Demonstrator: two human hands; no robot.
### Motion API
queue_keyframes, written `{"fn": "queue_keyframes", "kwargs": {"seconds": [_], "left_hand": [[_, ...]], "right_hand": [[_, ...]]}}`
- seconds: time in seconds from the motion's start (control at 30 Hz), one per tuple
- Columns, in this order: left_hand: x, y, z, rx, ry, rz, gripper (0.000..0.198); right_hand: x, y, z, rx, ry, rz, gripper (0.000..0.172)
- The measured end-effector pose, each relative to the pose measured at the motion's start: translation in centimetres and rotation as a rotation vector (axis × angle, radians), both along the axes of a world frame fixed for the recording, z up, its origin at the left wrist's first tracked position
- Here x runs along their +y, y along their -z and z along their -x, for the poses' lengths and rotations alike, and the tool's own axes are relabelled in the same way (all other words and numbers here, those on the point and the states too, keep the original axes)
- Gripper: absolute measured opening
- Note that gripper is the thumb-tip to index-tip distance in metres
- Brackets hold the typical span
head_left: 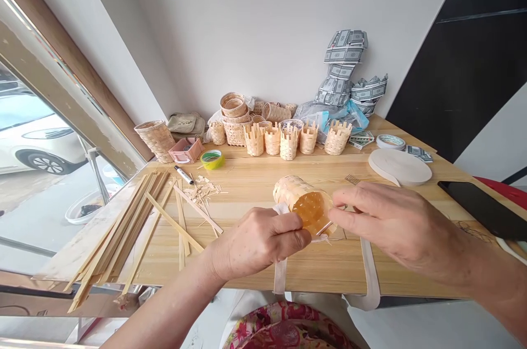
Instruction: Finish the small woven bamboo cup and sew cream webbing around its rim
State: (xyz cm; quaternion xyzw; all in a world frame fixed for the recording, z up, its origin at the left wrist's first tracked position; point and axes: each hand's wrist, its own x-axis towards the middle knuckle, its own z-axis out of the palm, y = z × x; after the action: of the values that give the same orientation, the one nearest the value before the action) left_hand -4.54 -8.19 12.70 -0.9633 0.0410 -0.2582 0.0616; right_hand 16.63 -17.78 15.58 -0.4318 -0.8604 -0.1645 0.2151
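A small woven wood-strip basket [288, 189] lies on its side above the table, its open mouth turned toward me. My left hand [263, 236] pinches the near left part of its rim, where a white cloth tape [280, 276] runs down past the table's edge. My right hand [387, 223] is at the right side of the rim, thumb and fingers pinched together. Anything between those fingertips is too small to make out. Near them, a thin pale line crosses the inside of the mouth. The tape also hangs below my right hand.
Several small baskets [288, 143] stand along the back, beside stacked ones. A roll of white tape [401, 167] and a black phone [481, 207] lie at right. Wood strips [119, 228], a marker [184, 175], green tape [212, 159] and a pink tray [185, 151] are at left.
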Motion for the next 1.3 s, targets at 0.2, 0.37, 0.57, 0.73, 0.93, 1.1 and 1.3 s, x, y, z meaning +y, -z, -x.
{"fn": "queue_keyframes", "kwargs": {"seconds": [0.2,0.37,0.57,0.73,0.93,1.1,1.3], "left_hand": [[0.1,0.1,0.1,-0.022,0.006,0.072,0.019],[0.3,0.4,0.0,-0.069,0.030,0.158,0.020],[0.6,0.7,-0.2,-0.061,0.076,0.314,0.020],[1.3,0.7,-0.8,0.016,0.206,0.652,0.022],[2.5,0.8,-1.8,0.221,0.280,0.992,0.041],[2.8,1.0,-2.2,0.304,0.293,1.059,0.038],[2.6,0.9,-2.4,0.288,0.321,0.923,0.031]], "right_hand": [[0.5,0.5,0.2,0.000,-0.027,0.122,0.035],[0.6,0.7,0.2,0.023,-0.054,0.125,0.033],[0.8,1.0,0.0,0.028,-0.072,0.167,0.032],[1.3,1.1,-0.2,0.016,-0.096,0.222,0.032],[2.2,1.0,-0.5,0.014,-0.150,0.293,0.033],[2.2,1.0,-0.8,0.019,-0.165,0.355,0.031],[2.2,0.9,-0.8,0.068,-0.157,0.446,0.024]]}}
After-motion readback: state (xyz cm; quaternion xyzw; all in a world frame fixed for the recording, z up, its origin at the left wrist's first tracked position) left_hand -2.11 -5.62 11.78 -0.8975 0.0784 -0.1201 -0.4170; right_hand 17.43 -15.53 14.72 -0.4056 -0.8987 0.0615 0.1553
